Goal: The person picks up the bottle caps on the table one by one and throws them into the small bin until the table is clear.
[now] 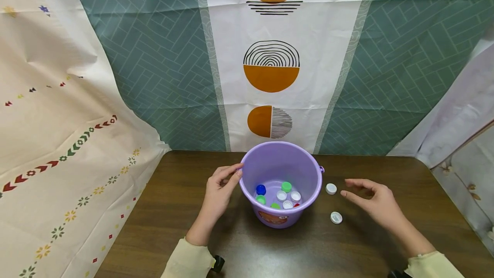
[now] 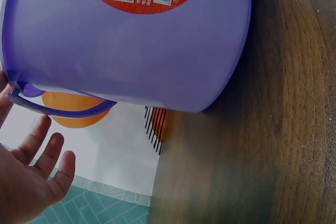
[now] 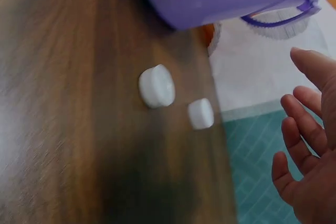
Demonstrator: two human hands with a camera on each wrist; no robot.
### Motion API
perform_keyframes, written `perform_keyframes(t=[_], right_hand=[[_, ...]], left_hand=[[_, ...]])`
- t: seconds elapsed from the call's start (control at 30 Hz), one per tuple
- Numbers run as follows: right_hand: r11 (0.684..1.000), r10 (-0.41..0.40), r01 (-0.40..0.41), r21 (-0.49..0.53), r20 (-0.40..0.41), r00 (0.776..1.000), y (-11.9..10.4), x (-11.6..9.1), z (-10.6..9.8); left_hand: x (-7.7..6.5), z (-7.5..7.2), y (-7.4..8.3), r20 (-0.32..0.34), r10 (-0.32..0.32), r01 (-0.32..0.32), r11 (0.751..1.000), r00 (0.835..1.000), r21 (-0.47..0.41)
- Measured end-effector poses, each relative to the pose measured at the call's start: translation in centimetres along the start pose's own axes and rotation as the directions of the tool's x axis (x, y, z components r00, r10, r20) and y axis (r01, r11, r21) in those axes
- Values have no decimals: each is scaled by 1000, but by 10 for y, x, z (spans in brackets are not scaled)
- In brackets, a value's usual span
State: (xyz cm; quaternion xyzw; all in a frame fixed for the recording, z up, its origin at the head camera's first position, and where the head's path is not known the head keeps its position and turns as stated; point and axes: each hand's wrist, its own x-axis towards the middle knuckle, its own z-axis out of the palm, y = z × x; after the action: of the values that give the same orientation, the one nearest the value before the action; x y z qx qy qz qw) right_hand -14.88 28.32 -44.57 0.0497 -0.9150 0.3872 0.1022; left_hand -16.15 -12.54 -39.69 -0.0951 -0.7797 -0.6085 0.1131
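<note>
A purple bucket (image 1: 275,162) stands upright on the table, an orange-red label on its outside. At its left rim, my left hand (image 1: 218,192) pinches the edge between thumb and index finger; the other fingers spread loosely in the left wrist view. Inside lie several bottle caps, among them a blue cap (image 1: 260,189), a green cap (image 1: 286,186) and a white cap (image 1: 281,195). My right hand (image 1: 376,205) holds nothing and hovers right of the bucket, fingers relaxed. Beside it, a white bottle cap (image 1: 331,188) and a nearer white bottle cap (image 1: 336,217) lie on the table.
The dark brown wooden table (image 1: 154,226) reaches back to a hanging green and white patterned cloth (image 1: 154,55). A cream cloth (image 1: 58,119) hangs along the left side. The bucket's purple handle (image 2: 73,113) hangs down its outside.
</note>
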Motion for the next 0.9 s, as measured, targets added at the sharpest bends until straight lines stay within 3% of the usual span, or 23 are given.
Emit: perform_keyframes(t=[0.3,0.53,0.9], right_hand=[[996,8,4,-84,140,990,26,-10,12],[996,28,-9,-87,229,973,37,-18,19],[991,-47,79,-112,261,964,47,-23,28]], left_hand=[[-1,-1,1,-5,3,-3,1000,1000,3],[-1,0,0,-12,14,-14,1000,1000,0],[-1,0,-1,-11,21,-21,1000,1000,14]])
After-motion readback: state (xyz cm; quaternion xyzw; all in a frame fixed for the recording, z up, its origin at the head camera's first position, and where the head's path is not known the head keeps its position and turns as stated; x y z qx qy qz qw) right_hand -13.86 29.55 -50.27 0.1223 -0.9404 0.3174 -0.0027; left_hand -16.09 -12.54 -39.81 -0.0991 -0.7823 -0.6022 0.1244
